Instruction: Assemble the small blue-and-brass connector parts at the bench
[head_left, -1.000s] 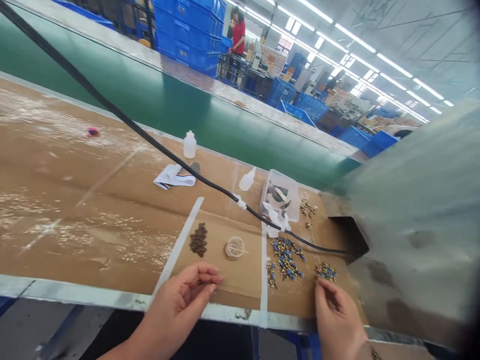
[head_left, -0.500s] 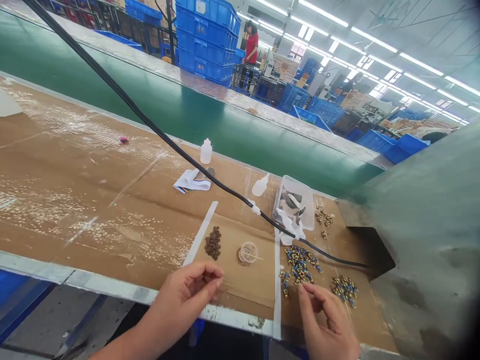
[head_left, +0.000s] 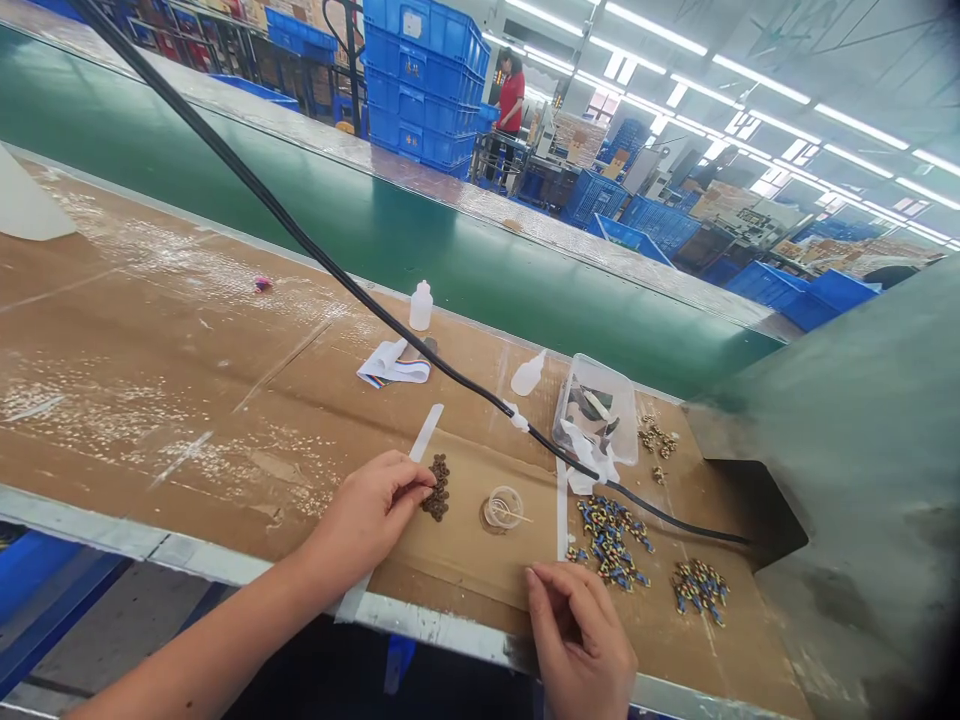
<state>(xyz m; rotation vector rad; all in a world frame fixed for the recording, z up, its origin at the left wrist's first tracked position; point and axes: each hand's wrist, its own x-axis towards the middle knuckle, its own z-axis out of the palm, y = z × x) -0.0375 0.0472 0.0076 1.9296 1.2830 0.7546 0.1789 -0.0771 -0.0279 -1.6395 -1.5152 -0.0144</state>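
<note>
My left hand reaches the edge of a pile of small brown round pieces, its thumb and fingertips pinched together there. Whether a piece is between them is hidden. My right hand is near the table's front edge with thumb and forefinger pressed together; anything in them is too small to make out. Between and beyond the hands stands a small clear cup with a thin stick in it. Right of the tape strip lies a heap of small blue, gold and black pieces, just beyond my right hand.
A second blue-and-gold heap lies farther right. Behind are a clear plastic box, a white bottle, another bottle lying down and a striped ribbon. A black cable crosses above the table. A person in red stands far off.
My left hand has moved forward to the brown pile, its fingertips now at the pieces. My right hand has shifted left, away from the blue-and-gold heap, still pinched.
</note>
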